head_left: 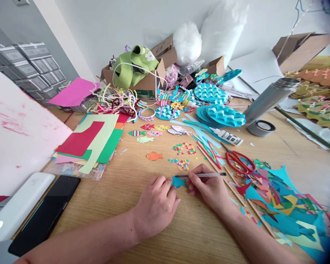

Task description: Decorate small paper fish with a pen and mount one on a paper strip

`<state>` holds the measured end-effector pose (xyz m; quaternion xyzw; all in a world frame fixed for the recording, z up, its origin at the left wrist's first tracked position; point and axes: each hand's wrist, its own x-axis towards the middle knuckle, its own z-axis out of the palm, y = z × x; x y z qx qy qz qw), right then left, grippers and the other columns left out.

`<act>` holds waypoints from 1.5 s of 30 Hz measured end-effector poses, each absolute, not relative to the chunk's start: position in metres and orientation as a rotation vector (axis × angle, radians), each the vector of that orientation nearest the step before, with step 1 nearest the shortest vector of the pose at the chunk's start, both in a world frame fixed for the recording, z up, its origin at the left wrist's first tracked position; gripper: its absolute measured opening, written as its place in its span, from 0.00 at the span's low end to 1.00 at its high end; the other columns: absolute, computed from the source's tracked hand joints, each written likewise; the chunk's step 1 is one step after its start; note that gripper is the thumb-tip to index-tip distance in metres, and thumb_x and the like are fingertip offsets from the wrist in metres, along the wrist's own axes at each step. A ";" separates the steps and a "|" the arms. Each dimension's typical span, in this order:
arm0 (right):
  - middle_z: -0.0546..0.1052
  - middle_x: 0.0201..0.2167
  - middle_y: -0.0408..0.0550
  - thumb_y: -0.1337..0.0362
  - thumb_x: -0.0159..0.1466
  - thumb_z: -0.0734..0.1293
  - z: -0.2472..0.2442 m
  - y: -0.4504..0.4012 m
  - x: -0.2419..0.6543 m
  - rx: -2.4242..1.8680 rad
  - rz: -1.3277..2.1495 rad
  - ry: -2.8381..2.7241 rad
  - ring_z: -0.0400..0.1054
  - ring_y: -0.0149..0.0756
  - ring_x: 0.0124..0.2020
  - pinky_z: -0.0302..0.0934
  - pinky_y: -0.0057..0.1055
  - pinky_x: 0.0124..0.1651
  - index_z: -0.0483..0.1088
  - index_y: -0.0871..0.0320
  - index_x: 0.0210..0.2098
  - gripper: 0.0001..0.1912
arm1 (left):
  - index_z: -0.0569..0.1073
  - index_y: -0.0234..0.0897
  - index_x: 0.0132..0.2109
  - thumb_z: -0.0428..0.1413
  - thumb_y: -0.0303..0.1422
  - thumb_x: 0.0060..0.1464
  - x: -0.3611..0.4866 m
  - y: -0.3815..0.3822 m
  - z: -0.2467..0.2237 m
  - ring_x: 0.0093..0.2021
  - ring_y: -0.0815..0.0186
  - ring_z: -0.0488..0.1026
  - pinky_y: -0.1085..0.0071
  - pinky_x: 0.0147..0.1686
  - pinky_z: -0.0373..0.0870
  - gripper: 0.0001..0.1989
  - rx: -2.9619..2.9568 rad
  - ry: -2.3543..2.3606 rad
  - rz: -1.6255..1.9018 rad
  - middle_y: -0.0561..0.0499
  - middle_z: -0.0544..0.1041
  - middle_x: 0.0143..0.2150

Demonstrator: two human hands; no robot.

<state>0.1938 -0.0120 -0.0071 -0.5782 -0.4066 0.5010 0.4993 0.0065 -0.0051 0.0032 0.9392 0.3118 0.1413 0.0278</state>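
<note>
Blue paper fish [178,182], lying on the table [107,209] between the two hands, well in from the left edge. Left hand [156,198]: fingers curled at one end of the fish; whether they pinch or merely press cannot be told. Right hand [209,187]: closed around a slim pen [210,175], its dark tip at the fish's upper side. Step in hand, as judged: marking details on the cutout. Next stroke calls for a steadied fish and light, controlled pressure. Toward the far edge: an orange paper fish [154,156]; to the right, red-handled scissors [240,162].
</note>
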 end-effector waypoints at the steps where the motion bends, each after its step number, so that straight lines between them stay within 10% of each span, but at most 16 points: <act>1: 0.72 0.17 0.41 0.44 0.52 0.73 -0.008 -0.012 0.194 -1.399 1.216 -0.987 0.66 0.30 0.15 0.63 0.25 0.17 0.65 0.55 0.25 0.23 | 0.75 0.33 0.41 0.51 0.33 0.62 0.006 -0.005 0.003 0.43 0.57 0.68 0.58 0.42 0.70 0.10 2.900 0.962 0.433 0.42 0.75 0.45; 45: 0.73 0.17 0.41 0.46 0.54 0.73 -0.010 -0.015 0.195 -1.388 1.240 -0.997 0.66 0.28 0.15 0.61 0.23 0.16 0.65 0.57 0.26 0.22 | 0.75 0.31 0.42 0.51 0.32 0.62 0.006 -0.005 0.005 0.42 0.56 0.68 0.58 0.42 0.71 0.10 2.896 0.948 0.427 0.42 0.75 0.44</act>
